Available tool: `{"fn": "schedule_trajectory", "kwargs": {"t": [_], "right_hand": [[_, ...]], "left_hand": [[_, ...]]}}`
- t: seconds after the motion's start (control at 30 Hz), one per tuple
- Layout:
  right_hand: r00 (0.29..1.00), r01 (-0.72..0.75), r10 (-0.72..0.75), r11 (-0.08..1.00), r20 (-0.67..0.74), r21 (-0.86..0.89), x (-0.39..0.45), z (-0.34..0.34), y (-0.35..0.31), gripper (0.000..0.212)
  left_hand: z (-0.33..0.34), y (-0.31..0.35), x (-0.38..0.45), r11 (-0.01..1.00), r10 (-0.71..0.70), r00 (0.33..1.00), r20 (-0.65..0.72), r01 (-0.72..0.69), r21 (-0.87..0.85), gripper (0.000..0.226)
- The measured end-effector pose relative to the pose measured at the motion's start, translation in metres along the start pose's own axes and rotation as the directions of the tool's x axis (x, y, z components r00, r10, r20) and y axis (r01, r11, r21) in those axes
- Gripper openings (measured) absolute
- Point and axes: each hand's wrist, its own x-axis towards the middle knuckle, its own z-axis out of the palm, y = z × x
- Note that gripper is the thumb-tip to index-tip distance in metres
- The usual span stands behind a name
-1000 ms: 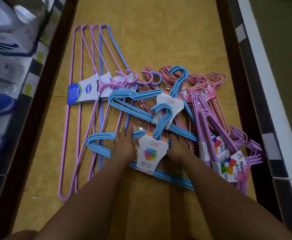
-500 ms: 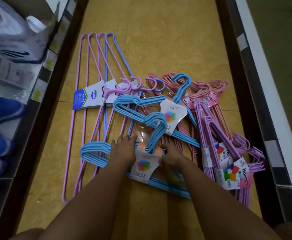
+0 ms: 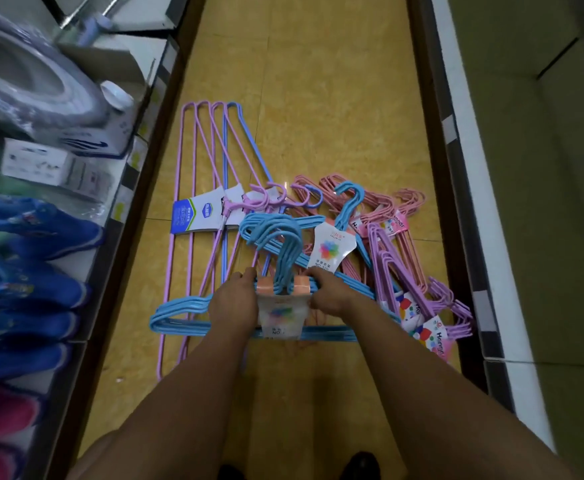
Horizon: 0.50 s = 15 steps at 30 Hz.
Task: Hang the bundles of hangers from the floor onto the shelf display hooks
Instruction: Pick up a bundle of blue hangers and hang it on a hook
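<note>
Our left hand (image 3: 233, 301) and right hand (image 3: 328, 292) were curled round the nearest blue hanger bundle (image 3: 183, 311), one either side of its paper label (image 3: 281, 315) just below the hooks, with the bundle low over the yellow floor (image 3: 318, 116). We judged it light and stiff but liable to fan apart, so the banded neck by the label seemed the sound place to grip. Beyond the label lay a second blue bundle (image 3: 333, 249), pink bundles (image 3: 387, 216) and long lilac hangers (image 3: 197, 202).
</note>
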Motion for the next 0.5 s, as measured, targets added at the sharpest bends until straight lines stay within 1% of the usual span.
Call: {"fn": "schedule_trajectory", "kwargs": {"t": [0.1, 0.17, 0.23, 0.3, 0.37, 0.43, 0.5], "right_hand": [[1.0, 0.023, -0.024, 0.994, -0.009, -0.104, -0.045, -0.019, -0.038, 0.053], [0.997, 0.044, -0.055, 0.977, -0.046, -0.207, -0.08, -0.032, -0.066, 0.045], [0.993, 0.068, -0.098, 0.938, -0.072, -0.339, -0.114, -0.046, -0.093, 0.04], [0.987, 0.081, -0.134, 0.892, -0.089, -0.445, -0.149, -0.059, -0.119, 0.04], [0.979, 0.094, -0.172, 0.859, -0.111, -0.504, -0.182, -0.069, -0.143, 0.038], [0.963, 0.087, -0.207, 0.84, -0.169, -0.535, -0.218, -0.078, -0.17, 0.037], [0.944, 0.084, -0.246, 0.826, -0.222, -0.557, -0.252, -0.086, -0.198, 0.03]], "left_hand": [[-0.057, 0.006, -0.03, 0.999, -0.024, 1.0, -0.02, 0.023, -0.045, 0.031], [-0.098, 0.009, -0.05, 0.997, -0.028, 0.999, -0.031, 0.026, -0.075, 0.033], [-0.136, 0.011, -0.069, 0.997, -0.029, 0.999, -0.041, 0.025, -0.079, 0.032], [-0.177, 0.014, -0.088, 0.996, -0.034, 0.998, -0.047, 0.029, -0.089, 0.034], [-0.214, 0.016, -0.105, 0.995, -0.033, 0.998, -0.047, 0.028, -0.093, 0.034], [-0.257, 0.018, -0.125, 0.993, -0.051, 0.998, -0.042, 0.046, -0.11, 0.033], [-0.299, 0.019, -0.145, 0.988, -0.073, 0.996, -0.054, 0.065, -0.142, 0.035]]}}
